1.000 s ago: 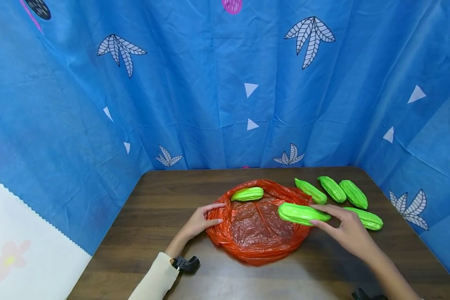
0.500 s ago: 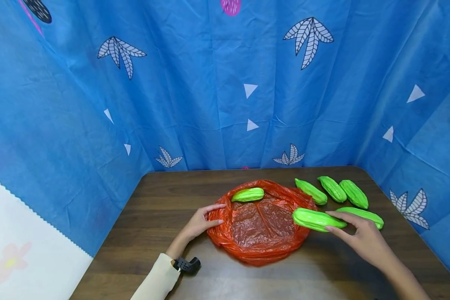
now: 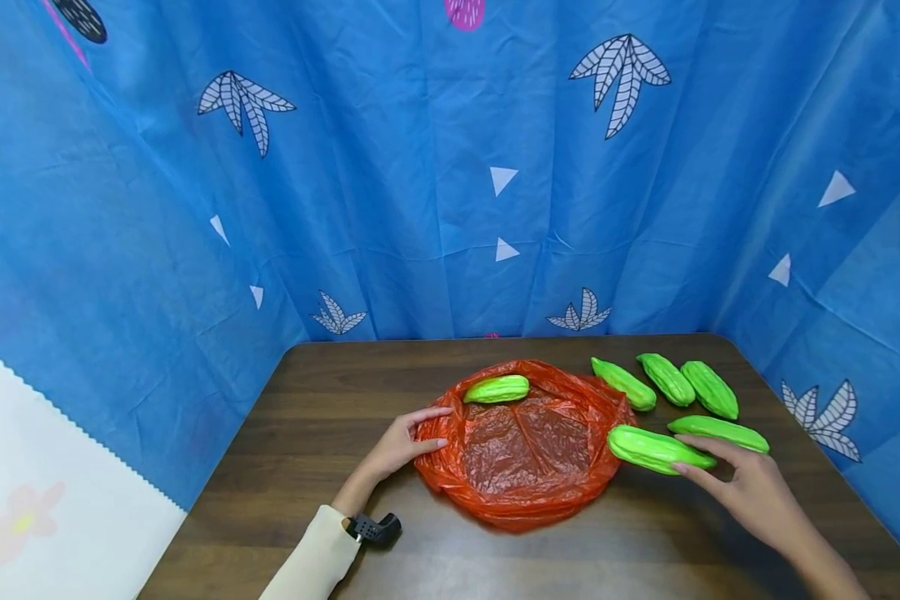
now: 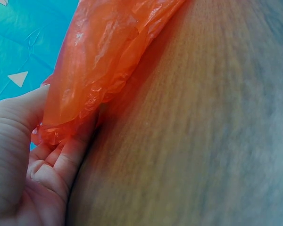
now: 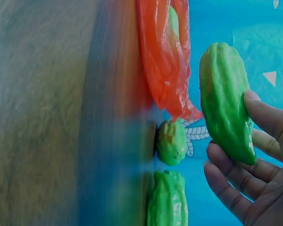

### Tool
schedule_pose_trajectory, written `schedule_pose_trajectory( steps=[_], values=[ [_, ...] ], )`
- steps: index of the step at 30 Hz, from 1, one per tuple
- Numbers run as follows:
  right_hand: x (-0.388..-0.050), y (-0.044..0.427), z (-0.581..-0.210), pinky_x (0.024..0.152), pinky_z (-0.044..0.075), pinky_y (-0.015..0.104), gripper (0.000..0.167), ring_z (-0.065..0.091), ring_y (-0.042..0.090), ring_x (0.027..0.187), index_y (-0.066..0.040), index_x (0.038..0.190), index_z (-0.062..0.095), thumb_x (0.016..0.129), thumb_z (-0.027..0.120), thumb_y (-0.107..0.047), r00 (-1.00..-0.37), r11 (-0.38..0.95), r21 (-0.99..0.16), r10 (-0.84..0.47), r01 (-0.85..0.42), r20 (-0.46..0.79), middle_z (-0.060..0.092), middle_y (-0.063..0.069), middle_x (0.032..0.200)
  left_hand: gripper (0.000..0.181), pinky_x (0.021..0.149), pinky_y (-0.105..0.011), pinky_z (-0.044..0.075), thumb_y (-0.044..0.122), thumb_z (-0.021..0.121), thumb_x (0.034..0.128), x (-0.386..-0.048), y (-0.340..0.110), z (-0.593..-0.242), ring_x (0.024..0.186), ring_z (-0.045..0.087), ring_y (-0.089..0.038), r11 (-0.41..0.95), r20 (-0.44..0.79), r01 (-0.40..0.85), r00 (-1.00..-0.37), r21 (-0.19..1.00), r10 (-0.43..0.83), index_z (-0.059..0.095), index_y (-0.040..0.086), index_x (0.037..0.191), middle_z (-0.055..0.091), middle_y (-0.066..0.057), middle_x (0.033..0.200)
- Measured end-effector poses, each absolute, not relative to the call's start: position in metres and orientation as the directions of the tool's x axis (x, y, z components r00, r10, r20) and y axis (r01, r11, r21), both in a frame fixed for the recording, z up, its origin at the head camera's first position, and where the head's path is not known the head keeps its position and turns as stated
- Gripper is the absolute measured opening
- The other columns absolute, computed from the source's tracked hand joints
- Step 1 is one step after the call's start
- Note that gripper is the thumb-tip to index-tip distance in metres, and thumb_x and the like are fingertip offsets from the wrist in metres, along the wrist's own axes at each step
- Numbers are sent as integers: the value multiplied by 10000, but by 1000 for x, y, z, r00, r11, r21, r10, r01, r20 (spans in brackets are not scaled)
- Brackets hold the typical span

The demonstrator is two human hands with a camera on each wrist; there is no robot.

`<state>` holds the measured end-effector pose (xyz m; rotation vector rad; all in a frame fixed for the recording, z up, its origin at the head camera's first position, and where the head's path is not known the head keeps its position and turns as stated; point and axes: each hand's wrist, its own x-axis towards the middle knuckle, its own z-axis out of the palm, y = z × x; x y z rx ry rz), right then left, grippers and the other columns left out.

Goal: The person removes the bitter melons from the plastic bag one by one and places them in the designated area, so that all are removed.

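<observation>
A red plastic bag [image 3: 528, 500] lies on the table with its mouth spread wide. Inside, against its back left wall, rests a bright green ridged bitter melon [image 3: 497, 389]. My left hand [image 3: 394, 447] grips the bag's left rim; the left wrist view has the bag's film [image 4: 99, 61] between thumb and fingers. Just right of the bag, my right hand [image 3: 750, 483] pinches another bitter melon [image 3: 656, 450] by its pointed end. In the right wrist view that held bitter melon [image 5: 225, 99] is raised above the tabletop, with its blunt end away from the hand.
Three bitter melons lie at the table's back right, the nearest to the bag [image 3: 624, 385] almost touching it. One more bitter melon [image 3: 720, 432] lies just behind my right hand. A blue curtain [image 3: 435, 208] closes off the back and sides of the brown table [image 3: 330, 392].
My right hand has moved right and slightly toward me with the bitter melon, from over the bag's right rim to beside it. My left hand and the bag stay in place.
</observation>
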<state>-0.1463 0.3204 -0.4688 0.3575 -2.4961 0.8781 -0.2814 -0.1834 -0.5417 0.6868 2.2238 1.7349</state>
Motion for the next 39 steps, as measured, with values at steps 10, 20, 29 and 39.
schedule_pose_trajectory(
  steps=[10, 20, 29, 39],
  values=[
    [-138, 336, -473, 533, 275, 258, 379, 324, 32, 539, -77, 1179, 741, 835, 844, -200, -905, 825, -498, -37, -267, 423, 502, -124, 650, 518, 837, -338, 598, 194, 748, 943, -282, -183, -541, 1030, 703, -207, 195, 124, 252, -856, 948, 502, 595, 198, 1437, 541, -158, 1451],
    [-138, 349, -480, 505, 282, 274, 383, 350, 28, 540, -26, 1176, 738, 860, 822, -226, -924, 850, -474, -39, -231, 380, 341, -87, 533, 519, 853, -332, 593, 182, 742, 946, -282, -183, -542, 1061, 693, -212, 189, 104, 226, -859, 956, 502, 589, 177, 1442, 535, -156, 1459],
    [-141, 353, -488, 479, 276, 265, 375, 349, 18, 526, -28, 1150, 747, 837, 838, -213, -927, 856, -459, -58, -237, 372, 372, -98, 530, 533, 851, -334, 594, 140, 741, 942, -280, -182, -541, 1052, 697, -221, 167, 79, 186, -862, 968, 500, 577, 144, 1450, 551, -179, 1435],
    [-144, 358, -492, 465, 249, 268, 392, 306, 34, 520, 6, 1151, 735, 846, 830, -222, -936, 875, -439, -40, -201, 350, 351, -56, 549, 527, 858, -335, 591, 134, 748, 935, -280, -182, -539, 1066, 688, -218, 173, 87, 196, -863, 965, 497, 593, 171, 1437, 551, -144, 1441]
  ],
)
